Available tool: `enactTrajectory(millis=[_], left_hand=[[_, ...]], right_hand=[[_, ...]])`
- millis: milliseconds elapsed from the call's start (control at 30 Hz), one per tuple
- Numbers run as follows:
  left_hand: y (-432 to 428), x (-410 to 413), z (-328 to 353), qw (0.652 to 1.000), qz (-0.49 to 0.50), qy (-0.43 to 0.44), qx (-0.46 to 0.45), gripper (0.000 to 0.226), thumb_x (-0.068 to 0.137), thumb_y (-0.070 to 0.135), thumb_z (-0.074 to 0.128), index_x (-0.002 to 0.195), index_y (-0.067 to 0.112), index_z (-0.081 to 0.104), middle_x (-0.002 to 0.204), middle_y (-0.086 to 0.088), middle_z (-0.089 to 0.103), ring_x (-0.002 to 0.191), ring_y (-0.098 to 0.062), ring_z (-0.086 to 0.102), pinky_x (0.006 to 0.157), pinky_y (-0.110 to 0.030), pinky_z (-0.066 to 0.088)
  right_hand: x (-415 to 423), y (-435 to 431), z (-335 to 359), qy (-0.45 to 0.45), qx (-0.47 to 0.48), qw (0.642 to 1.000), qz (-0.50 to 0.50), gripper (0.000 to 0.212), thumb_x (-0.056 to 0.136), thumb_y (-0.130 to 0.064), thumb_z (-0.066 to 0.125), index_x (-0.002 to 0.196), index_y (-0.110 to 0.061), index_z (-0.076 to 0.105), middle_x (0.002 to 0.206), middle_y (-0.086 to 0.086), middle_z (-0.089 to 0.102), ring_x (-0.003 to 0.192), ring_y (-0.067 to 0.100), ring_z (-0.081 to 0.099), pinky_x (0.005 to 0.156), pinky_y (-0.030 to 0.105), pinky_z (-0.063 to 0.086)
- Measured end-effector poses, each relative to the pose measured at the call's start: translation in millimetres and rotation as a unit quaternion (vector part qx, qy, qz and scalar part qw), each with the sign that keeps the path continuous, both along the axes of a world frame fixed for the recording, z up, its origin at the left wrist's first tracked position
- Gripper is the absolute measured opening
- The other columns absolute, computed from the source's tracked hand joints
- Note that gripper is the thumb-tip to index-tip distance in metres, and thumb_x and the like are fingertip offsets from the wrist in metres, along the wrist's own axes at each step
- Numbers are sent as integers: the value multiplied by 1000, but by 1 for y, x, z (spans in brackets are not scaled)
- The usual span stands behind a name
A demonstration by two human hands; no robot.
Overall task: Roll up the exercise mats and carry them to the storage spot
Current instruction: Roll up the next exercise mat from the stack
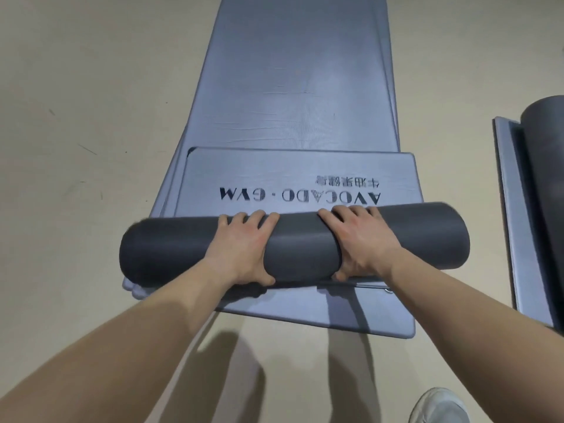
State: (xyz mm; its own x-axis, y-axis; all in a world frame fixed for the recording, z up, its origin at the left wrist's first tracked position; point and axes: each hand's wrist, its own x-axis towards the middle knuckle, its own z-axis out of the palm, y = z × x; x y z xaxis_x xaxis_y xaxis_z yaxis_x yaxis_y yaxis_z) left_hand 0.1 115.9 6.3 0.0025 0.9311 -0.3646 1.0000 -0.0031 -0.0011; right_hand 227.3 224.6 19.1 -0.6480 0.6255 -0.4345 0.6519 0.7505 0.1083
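Nearest, a white shoe (439,406) is standing on the beige floor (76,239) at lower right, and two bare forearms are reaching forward above it. Just beyond, the near end of a blue-grey mat (381,317) is lying flat, its corner rounded. Resting crosswise on it is the dark grey roll (300,244) (the rolled part of a mat whose far end is lying flat ahead).

Both hands are holding the roll near its middle. The left hand (244,248) is wrapping it, fingers curled over the top and thumb tucked against the near side. The right hand (363,242) is gripping it likewise, a short way from the left.

Beyond the fingers, the flat flap (274,169) is showing black lettering (300,195). It is reading AVOCADO · GYM upside down to the wearer, with smaller characters beyond it.

Farther on, a stack (293,71) of long mats is stretching away up the frame, its edges slightly fanned. At far right, well apart, a second roll (546,166) is lying on a side mat (514,224), both cut by the frame edge.
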Motion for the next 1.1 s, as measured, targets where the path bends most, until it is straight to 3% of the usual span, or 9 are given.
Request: enactTrajectory(millis=[100,233,400,533,700,767,833,933,1100], left_hand=[[-39,10,7,998,-18,-20,-57,132,51,81,72,155,27,10,153,0,36,130,-31,46,107,-52,37],[-39,7,15,995,-26,-35,-94,131,46,79,75,152,30,16,145,2,44,123,-28,52,102,-49,42],[-16,-4,20,992,20,-82,-99,130,51,78,76,157,32,18,149,0,44,134,-27,46,112,-49,37],[-46,7,14,999,-2,16,-28,144,55,83,74,159,28,-10,168,-6,4,154,-36,9,122,-59,14],[7,-24,17,998,-1,-48,-41,133,55,79,76,159,36,5,160,2,33,141,-27,38,117,-50,29],[12,-26,15,999,-15,-29,-40,135,55,81,75,160,34,4,163,1,29,145,-30,34,119,-56,23],[9,-24,13,1000,-5,8,-8,139,53,86,72,159,31,2,164,-1,24,147,-34,30,118,-60,21],[15,-22,13,1000,3,17,23,132,51,87,72,155,31,14,153,0,42,130,-32,48,109,-52,37],[-6,-16,22,998,25,-20,-51,124,46,85,73,149,36,25,135,4,56,110,-29,57,94,-46,47]], right_hand=[[12,-41,6,-2,-50,999,-9,131,46,-72,79,152,-30,16,146,3,42,133,31,43,109,54,34],[31,-103,-14,25,29,997,-74,146,45,-62,91,160,-23,10,161,15,29,148,41,25,113,69,23],[22,-77,-11,60,-3,994,-95,144,50,-69,86,159,-33,-1,166,7,15,154,33,11,118,66,8],[5,-28,9,45,-63,994,-78,142,45,-71,84,157,-39,4,163,2,20,151,27,17,120,61,12],[7,-56,-23,104,92,990,-35,139,44,-54,96,158,-18,24,154,20,37,142,42,35,112,65,25],[5,-45,-28,136,118,984,-17,132,43,-53,94,154,-17,32,147,18,45,134,41,44,108,62,31],[-4,-20,-17,122,113,986,-1,127,42,-58,88,150,-22,31,140,10,50,125,35,51,105,55,36],[-17,2,1,76,55,996,-12,122,46,-65,83,148,-32,25,138,3,49,120,30,54,103,49,40],[-20,-15,18,24,-32,999,5,115,47,-64,84,142,-35,27,127,1,53,106,27,60,93,44,47]])
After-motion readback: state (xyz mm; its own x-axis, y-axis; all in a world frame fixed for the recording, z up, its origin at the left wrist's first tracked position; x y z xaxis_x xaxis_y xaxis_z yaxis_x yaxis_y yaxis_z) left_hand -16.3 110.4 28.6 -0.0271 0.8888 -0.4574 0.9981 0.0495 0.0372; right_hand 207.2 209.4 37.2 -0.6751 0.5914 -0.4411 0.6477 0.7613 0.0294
